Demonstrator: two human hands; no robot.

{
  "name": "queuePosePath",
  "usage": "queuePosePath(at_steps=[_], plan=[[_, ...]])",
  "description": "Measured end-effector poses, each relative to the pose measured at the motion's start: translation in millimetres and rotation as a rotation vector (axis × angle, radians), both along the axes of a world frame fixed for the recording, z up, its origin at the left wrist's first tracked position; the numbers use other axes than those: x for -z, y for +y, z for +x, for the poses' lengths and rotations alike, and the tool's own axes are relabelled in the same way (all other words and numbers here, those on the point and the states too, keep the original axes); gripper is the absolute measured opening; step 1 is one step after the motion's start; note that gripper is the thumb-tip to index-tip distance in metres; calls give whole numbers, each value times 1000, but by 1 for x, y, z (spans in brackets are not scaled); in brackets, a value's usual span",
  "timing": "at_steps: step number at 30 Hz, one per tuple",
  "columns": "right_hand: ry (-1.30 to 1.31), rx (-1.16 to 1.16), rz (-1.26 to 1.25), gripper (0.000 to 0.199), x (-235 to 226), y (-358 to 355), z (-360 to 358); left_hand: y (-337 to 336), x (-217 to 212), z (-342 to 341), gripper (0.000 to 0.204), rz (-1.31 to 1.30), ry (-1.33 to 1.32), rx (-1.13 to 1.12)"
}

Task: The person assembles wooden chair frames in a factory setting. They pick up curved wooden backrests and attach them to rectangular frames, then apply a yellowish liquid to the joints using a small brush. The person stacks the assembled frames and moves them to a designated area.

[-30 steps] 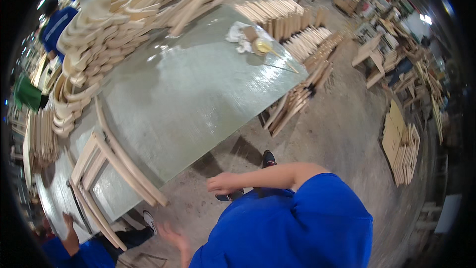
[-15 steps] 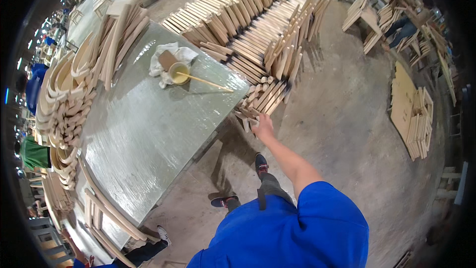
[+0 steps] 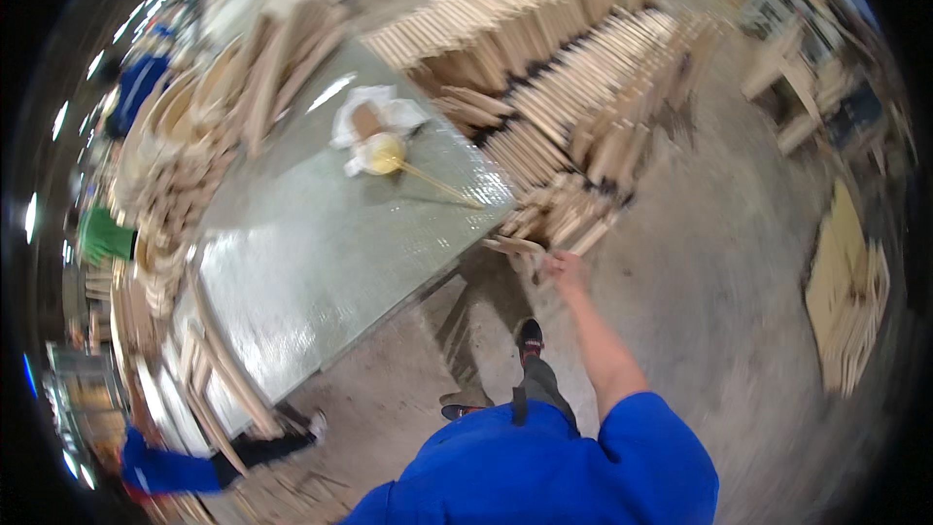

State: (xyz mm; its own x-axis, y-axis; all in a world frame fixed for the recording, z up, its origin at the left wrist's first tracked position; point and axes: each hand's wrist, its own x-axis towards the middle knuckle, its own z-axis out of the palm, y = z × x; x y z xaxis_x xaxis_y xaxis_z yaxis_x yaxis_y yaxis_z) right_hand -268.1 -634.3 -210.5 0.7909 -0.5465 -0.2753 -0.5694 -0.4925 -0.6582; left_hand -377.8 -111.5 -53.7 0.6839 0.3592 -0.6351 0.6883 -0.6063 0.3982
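Observation:
My right hand [image 3: 567, 271] reaches out past the table's near right corner, at the close end of a long pile of wooden sticks [image 3: 593, 87]. Its fingertips are beside or touching a pale wooden piece [image 3: 520, 247] that juts from the pile's end. Motion smears the fingers, so their grip is unclear. My left hand is out of sight. On the shiny film-covered table [image 3: 321, 262] stands a cup of yellowish liquid [image 3: 386, 153] with a thin stick [image 3: 437, 185] leaning out of it. A white cloth [image 3: 350, 115] and a brown block-like thing [image 3: 366, 121] lie beside the cup.
Curved wooden parts [image 3: 175, 165] are heaped along the table's left side. A wooden frame [image 3: 219, 379] leans at its near left edge, where another person in blue [image 3: 175, 462] works. A flat board with wooden frames [image 3: 841, 301] stands on the floor at right.
The whole view has swung, shifting table and pile right and slightly down, with more blur. My right hand stays at the pile's near end.

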Motion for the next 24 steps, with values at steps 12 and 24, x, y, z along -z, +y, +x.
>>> queuePosePath(at_steps=[12,24], plan=[[-862,311,619,37,-262,-52,-18,-23,-34,96,53,-107,-350,1021],[-1076,-816,903,30,-581,315,32,3,-26,94,53,-625,-1044,471]])
